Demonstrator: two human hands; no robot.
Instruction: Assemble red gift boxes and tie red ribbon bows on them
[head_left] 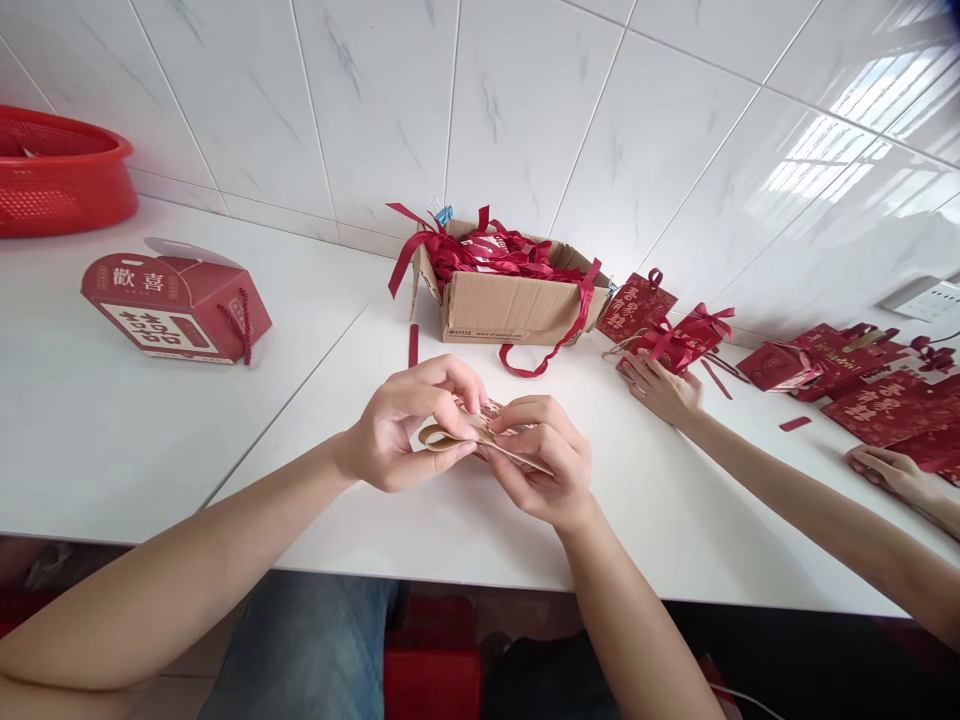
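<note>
Marbled tiles back a white tabletop, above whose near middle the left hand and right hand pinch a folded card piece from both sides. It looks light, springy and easily creased, best held by its flat edges.

The folded piece shows tan, the ribbons red.

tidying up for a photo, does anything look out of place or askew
Yes, slightly: one red ribbon trails over the front of the cardboard box onto the table, whereas most ribbons sit inside. Nothing looks spilled.
</note>
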